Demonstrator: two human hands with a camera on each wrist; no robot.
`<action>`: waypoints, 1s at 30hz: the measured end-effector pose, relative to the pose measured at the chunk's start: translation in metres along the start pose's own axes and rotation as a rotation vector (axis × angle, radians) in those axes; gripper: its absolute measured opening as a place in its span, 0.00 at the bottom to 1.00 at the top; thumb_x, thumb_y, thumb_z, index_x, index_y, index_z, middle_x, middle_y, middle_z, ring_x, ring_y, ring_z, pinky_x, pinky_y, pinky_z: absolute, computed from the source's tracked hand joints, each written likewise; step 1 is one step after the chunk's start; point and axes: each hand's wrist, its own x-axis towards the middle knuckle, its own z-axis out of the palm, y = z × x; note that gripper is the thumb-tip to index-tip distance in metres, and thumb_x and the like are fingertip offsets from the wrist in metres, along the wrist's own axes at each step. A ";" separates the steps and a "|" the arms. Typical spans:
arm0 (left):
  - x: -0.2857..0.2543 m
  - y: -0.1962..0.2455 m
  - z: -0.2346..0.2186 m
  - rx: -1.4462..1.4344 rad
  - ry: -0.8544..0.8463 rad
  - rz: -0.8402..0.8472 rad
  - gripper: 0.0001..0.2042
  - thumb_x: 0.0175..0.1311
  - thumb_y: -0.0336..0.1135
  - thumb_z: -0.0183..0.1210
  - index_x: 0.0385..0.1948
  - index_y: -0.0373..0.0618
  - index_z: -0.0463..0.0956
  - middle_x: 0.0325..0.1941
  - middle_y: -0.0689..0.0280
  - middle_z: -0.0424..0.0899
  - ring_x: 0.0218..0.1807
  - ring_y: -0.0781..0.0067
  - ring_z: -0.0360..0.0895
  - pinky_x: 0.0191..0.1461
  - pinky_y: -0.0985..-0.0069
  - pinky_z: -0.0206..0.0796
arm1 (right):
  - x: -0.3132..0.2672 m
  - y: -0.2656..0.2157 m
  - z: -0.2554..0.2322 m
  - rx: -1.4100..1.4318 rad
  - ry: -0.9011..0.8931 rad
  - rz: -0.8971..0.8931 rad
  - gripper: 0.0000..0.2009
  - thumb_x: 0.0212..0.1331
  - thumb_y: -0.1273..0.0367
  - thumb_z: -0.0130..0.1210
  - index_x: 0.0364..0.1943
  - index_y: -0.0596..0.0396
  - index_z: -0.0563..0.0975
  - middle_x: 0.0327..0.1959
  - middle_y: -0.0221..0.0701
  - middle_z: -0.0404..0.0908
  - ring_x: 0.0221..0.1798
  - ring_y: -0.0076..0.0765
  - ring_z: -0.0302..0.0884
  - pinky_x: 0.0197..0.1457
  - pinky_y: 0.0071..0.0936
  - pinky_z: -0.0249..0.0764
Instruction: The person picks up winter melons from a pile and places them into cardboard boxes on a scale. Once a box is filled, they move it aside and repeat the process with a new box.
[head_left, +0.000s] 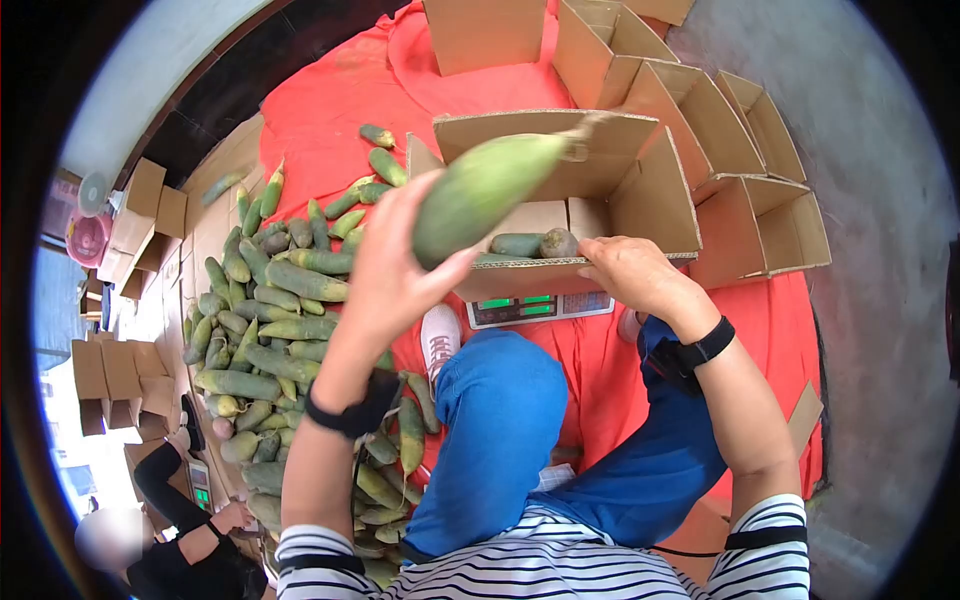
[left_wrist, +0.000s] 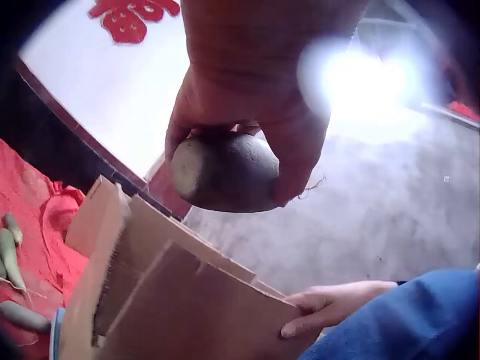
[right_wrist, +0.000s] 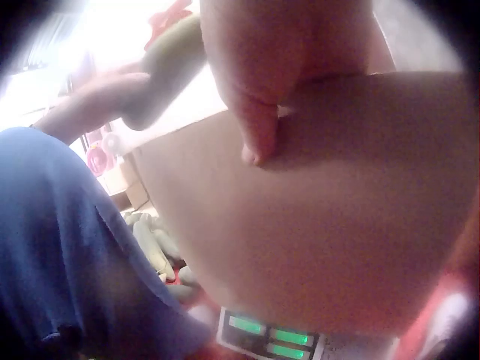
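A large green radish (head_left: 485, 190) with a thin root tail is held in my left hand (head_left: 385, 255), above the near left side of an open cardboard box (head_left: 655, 205). In the left wrist view, fingers and thumb wrap the blunt end of that radish (left_wrist: 229, 172). My right hand (head_left: 640, 272) grips the box's near rim; the right wrist view has its thumb (right_wrist: 259, 142) against the outer wall. Inside the box lie a few radishes (head_left: 517, 244), partly hidden by the near wall. Beneath the box, a digital scale (head_left: 540, 310) shows lit green displays.
Many loose radishes (head_left: 310, 283) are heaped on the left, beside my leg. Several open cardboard boxes (head_left: 700, 120) stand at the upper right on red cloth (head_left: 340, 80). Another person (head_left: 200, 545) sits at the lower left near a second scale (head_left: 201, 490).
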 end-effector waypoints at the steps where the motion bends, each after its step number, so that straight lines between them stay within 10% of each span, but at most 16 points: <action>1: 0.009 -0.001 0.013 0.009 -0.040 0.026 0.32 0.48 0.33 0.66 0.58 0.40 0.66 0.56 0.54 0.73 0.59 0.56 0.71 0.63 0.65 0.61 | 0.000 0.000 -0.001 0.002 0.000 0.000 0.09 0.58 0.67 0.54 0.33 0.60 0.72 0.31 0.44 0.79 0.40 0.52 0.78 0.42 0.45 0.73; 10: -0.069 -0.052 -0.007 0.134 0.052 -0.088 0.23 0.56 0.31 0.61 0.55 0.39 0.68 0.54 0.51 0.74 0.58 0.51 0.71 0.60 0.64 0.64 | -0.002 0.002 0.004 0.038 -0.036 0.015 0.09 0.58 0.67 0.54 0.31 0.60 0.70 0.30 0.46 0.78 0.39 0.54 0.77 0.42 0.47 0.72; 20: -0.375 -0.101 -0.015 0.472 -0.661 -0.957 0.21 0.54 0.34 0.60 0.50 0.42 0.68 0.46 0.51 0.73 0.48 0.49 0.75 0.47 0.59 0.70 | 0.002 -0.004 -0.006 0.089 -0.002 0.024 0.09 0.58 0.67 0.54 0.35 0.59 0.71 0.32 0.46 0.76 0.40 0.56 0.75 0.41 0.45 0.70; 25: -0.403 -0.106 -0.015 0.561 -0.340 -0.904 0.24 0.53 0.33 0.60 0.53 0.43 0.66 0.53 0.53 0.69 0.52 0.50 0.72 0.49 0.61 0.70 | 0.004 -0.005 -0.005 0.052 -0.039 0.029 0.09 0.59 0.67 0.53 0.36 0.59 0.70 0.34 0.46 0.76 0.41 0.55 0.74 0.43 0.45 0.69; 30: -0.413 -0.145 -0.010 0.917 -0.492 -0.690 0.30 0.50 0.30 0.61 0.59 0.45 0.63 0.54 0.56 0.69 0.54 0.56 0.70 0.49 0.63 0.68 | 0.005 -0.007 -0.007 0.046 -0.069 0.080 0.09 0.59 0.67 0.52 0.35 0.59 0.70 0.33 0.45 0.76 0.41 0.54 0.74 0.43 0.43 0.69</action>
